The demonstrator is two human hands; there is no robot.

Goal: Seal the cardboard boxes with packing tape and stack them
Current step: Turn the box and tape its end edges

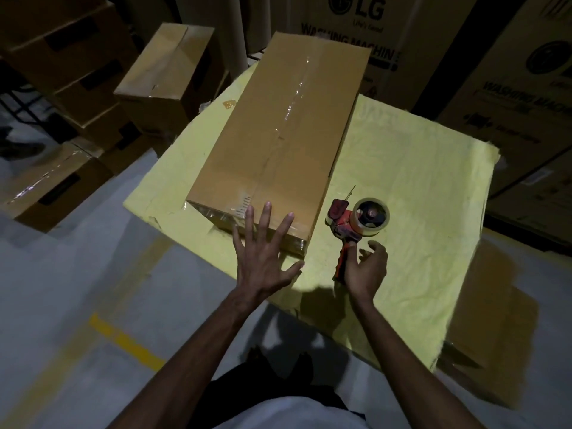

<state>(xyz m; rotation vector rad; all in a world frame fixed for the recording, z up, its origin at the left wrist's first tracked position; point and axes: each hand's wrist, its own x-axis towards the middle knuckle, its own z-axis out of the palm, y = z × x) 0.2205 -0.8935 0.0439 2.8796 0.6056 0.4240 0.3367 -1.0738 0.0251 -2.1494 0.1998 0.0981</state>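
Note:
A long cardboard box (pixel 278 128) lies on a yellow-covered table (pixel 402 181), with clear tape running along its top seam and down over its near end. My left hand (pixel 263 255) is spread flat with straight fingers at the box's near end, the fingertips reaching over the top edge. A red tape dispenser (pixel 356 221) with a clear roll rests on the table just right of the box. My right hand (pixel 363 269) is at the dispenser's handle: the thumb lies against it, and the other fingers are loosely spread and not wrapped round it.
Several taped cardboard boxes (pixel 167 72) stand stacked on the floor to the left. Large washing-machine cartons (pixel 510 88) wall off the back and right. A grey floor with a yellow line (pixel 123 339) lies in front of the table.

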